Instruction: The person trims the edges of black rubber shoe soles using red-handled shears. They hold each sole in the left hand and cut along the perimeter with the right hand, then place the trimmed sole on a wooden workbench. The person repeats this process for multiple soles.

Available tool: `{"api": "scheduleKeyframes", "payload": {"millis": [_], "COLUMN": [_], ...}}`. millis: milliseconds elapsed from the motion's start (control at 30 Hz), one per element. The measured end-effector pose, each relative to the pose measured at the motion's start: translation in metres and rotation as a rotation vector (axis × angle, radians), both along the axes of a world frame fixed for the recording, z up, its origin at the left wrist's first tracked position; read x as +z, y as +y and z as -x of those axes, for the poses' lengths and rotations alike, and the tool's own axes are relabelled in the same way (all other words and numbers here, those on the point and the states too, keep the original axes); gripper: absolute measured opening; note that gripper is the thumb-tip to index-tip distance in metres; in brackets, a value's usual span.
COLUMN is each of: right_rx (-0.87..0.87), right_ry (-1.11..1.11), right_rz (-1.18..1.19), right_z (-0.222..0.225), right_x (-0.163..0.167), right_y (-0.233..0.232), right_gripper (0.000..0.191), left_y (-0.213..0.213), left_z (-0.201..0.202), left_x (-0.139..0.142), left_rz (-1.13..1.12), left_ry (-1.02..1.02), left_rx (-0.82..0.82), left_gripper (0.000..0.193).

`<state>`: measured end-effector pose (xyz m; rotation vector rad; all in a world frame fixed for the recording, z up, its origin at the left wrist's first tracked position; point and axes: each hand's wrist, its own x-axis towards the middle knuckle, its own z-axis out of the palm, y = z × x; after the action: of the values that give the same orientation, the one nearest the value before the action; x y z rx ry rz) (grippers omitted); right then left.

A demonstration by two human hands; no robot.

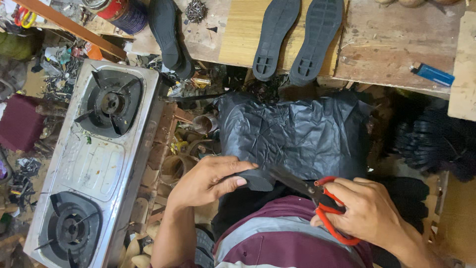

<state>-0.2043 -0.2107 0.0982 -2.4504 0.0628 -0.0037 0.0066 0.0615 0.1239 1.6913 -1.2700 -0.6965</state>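
1. A steel two-burner stove (101,164) lies along the left side, both burners bare.
2. A wooden workbench (391,49) crosses the top, carrying two black shoe soles (297,37), a blue lighter (432,74) and a red tin (121,12).
3. A crumpled black sheet (297,136) spreads over the person's lap, below the bench edge.
4. The left hand (210,178) pinches the sheet's near edge between thumb and fingers.
5. The right hand (369,211) grips red-handled scissors (317,193), their blades meeting that edge.
6. The cut looks barely started, though the blades hide the exact spot; nearly the whole sheet remains uncut.
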Motion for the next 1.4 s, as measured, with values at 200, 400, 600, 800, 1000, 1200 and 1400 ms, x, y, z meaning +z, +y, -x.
{"api": "scheduleKeyframes", "payload": {"millis": [200,400,600,800,1000,1200,1400], "right_rx": [0.114,0.022,-0.135,-0.092,-0.037,0.032,0.037], "right_ry": [0.093,-0.060,-0.141,-0.277,-0.299,-0.290,-0.173], "right_rz": [-0.056,-0.099,-0.162,-0.167,-0.156,-0.196,-0.026], "right_z": [0.007,0.007,-0.008,-0.018,-0.020,-0.009,0.005], "right_x": [-0.015,-0.017,-0.012,-0.006,0.000,0.002,-0.005], "right_y": [-0.010,-0.009,0.017,0.030,0.027,0.014,0.002], "right_gripper": [0.048,0.047,0.053,0.067,0.061,0.052,0.051], "left_y": [-0.004,0.006,-0.003,-0.009,-0.006,0.005,0.008], "left_z": [-0.003,0.000,0.035,0.049,0.047,0.026,0.012], "left_x": [0.000,-0.023,-0.079,-0.104,-0.102,-0.077,-0.060], "left_rz": [-0.020,0.093,0.325,0.328,0.321,0.266,0.187], "left_ry": [-0.067,0.018,0.722,0.773,0.763,0.447,0.273], "left_rx": [-0.038,0.079,0.408,0.384,0.330,0.260,0.233], "left_gripper": [0.031,0.026,0.029,0.030,0.028,0.024,0.036]}}
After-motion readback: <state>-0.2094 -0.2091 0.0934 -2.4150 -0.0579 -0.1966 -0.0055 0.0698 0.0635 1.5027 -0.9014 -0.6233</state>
